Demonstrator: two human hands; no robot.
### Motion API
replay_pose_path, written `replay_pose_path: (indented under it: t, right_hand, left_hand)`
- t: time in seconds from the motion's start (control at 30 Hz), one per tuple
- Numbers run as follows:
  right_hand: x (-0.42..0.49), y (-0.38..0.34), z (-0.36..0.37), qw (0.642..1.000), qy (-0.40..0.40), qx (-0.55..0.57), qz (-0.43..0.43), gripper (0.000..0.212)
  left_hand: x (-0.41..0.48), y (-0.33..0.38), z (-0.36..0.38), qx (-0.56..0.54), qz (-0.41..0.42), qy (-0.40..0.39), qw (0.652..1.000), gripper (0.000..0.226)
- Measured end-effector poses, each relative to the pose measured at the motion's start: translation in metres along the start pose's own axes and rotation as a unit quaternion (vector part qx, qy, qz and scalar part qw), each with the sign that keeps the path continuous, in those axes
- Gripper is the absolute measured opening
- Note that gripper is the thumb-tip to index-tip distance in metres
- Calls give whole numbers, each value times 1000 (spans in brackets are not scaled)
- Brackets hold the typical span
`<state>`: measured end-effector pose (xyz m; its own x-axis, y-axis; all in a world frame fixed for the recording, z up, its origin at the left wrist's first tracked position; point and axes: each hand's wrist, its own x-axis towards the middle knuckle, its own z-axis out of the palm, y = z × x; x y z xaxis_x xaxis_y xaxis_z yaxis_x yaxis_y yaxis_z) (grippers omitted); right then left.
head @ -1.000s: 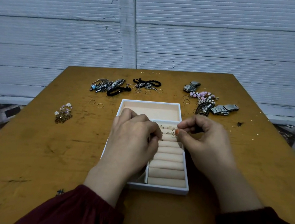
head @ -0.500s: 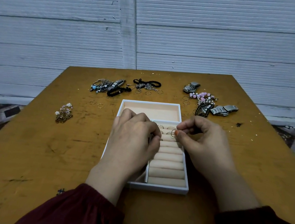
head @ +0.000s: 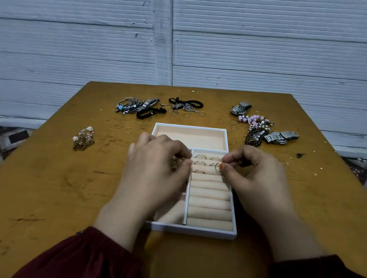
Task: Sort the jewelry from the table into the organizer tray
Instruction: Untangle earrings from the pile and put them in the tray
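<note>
Just right of frame centre, your right hand [head: 254, 179] pinches a thin wire ring [head: 217, 167] between thumb and forefinger, over the upper padded rolls [head: 208, 203] of the organizer tray [head: 188, 230]. The ring looks nearly weightless, stiff yet easily bent, and slick enough to flick away. Hold it by the band's edges and press it lightly between the soft rolls, which should give and grip it. Your left hand [head: 156, 175] is curled over the tray's left compartment; whether it holds anything I cannot tell. More loose rings [head: 128, 130] lie on the worktop [head: 52, 191], to the upper left of the tray.
</note>
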<state>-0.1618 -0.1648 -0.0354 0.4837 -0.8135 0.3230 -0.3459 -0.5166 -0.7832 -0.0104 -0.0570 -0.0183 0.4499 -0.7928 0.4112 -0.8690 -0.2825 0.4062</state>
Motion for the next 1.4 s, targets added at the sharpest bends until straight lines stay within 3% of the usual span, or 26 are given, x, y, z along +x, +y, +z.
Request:
replay_pose_path:
  t: [0.2, 0.37, 0.73, 1.07, 1.4]
  right_hand:
    - [-2, -7, 1, 998, 6, -61, -35, 13]
    - [-4, -8, 1, 993, 12, -100, -64, 13]
    - [-4, -8, 1, 990, 2, -123, -61, 10]
    - [-6, -11, 0, 990, 6, -117, -73, 19]
    - [-5, -9, 1, 985, 4, -148, -84, 11]
  left_hand:
    - [-7, -44, -14, 5, -100, 62, 993, 19]
    - [-16, -68, -17, 71, -212, -20, 974, 31]
    - [-32, -76, -17, 126, -167, -181, 961, 51]
    - [-32, -77, -16, 128, -169, -186, 959, 52]
    - [-32, -77, -16, 124, -169, -182, 961, 52]
